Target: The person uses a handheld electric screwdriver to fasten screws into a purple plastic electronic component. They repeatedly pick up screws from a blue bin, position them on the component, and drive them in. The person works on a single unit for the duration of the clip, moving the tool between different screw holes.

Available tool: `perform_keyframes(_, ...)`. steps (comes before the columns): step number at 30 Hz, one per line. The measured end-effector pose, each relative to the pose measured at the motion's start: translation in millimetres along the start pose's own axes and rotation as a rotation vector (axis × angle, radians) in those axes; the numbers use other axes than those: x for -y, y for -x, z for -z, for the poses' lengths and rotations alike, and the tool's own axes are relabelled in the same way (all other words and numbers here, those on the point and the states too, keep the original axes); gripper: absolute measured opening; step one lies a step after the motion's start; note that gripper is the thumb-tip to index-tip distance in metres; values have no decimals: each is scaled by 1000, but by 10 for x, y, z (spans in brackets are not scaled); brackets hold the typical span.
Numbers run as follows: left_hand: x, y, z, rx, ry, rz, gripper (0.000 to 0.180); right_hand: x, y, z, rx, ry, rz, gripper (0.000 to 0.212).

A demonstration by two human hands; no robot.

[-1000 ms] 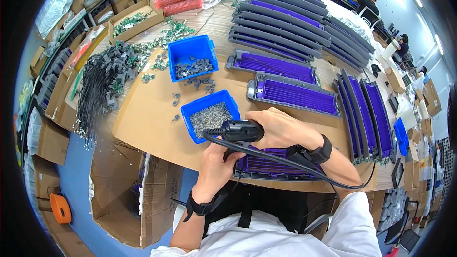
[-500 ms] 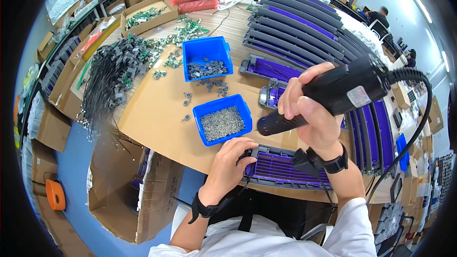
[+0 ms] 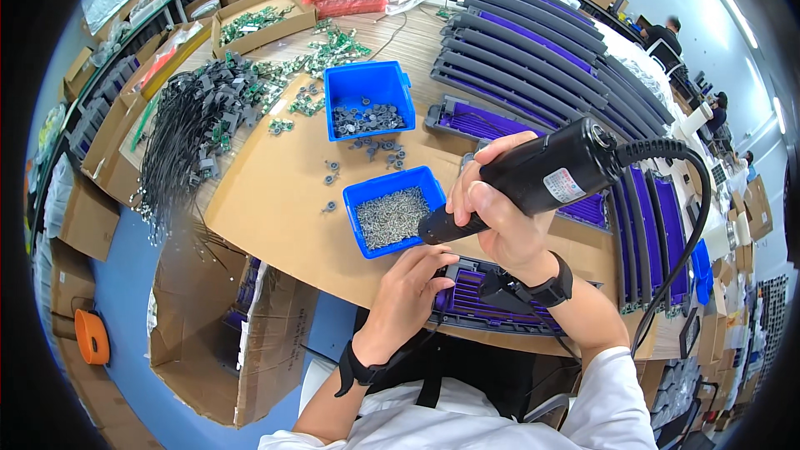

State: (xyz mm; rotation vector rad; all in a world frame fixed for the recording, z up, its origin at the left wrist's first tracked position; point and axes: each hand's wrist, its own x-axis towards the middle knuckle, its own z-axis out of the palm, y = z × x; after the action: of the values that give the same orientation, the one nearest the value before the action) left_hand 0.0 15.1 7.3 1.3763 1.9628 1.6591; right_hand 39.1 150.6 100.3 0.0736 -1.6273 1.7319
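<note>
A black electric screwdriver (image 3: 542, 173) is wrapped in the fingers of my right hand (image 3: 512, 229). Its dark nose points left, just above the near right corner of a blue bin (image 3: 386, 182) of small silvery screws. My left hand (image 3: 402, 298) grips the left end of a grey and purple grille panel (image 3: 471, 293) at the table's near edge, thumb and fingers pressed at its corner. The fingertips sit right beneath the screwdriver's nose. My right wrist and forearm cover much of the panel's right part. Whether a screw is at the tool's tip cannot be seen.
A second blue bin (image 3: 367, 85) holds grey round parts, with several loose nearby. Wired grey parts (image 3: 187, 117) and green circuit boards (image 3: 333, 48) lie at left. Rows of grille panels (image 3: 517, 50) fill the far right. The tool's coiled cable (image 3: 698, 217) hangs beside my right arm.
My right hand has brought the screwdriver left, so its nose is now close to my left fingertips and the screw bin. My left hand stays at the panel's end.
</note>
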Motion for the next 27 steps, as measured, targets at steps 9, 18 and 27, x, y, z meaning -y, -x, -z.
perform_keyframes(9,-3,-3,-18,-6,3,-16,31,-11,6,9,-2,36,23,29)
perform_keyframes(18,72,63,-66,-85,69,31,56,93,-62,71,-98,-257,134,29)
perform_keyframes(27,75,9,-53,-35,116,12,72,178,-36,116,-74,-274,142,30)
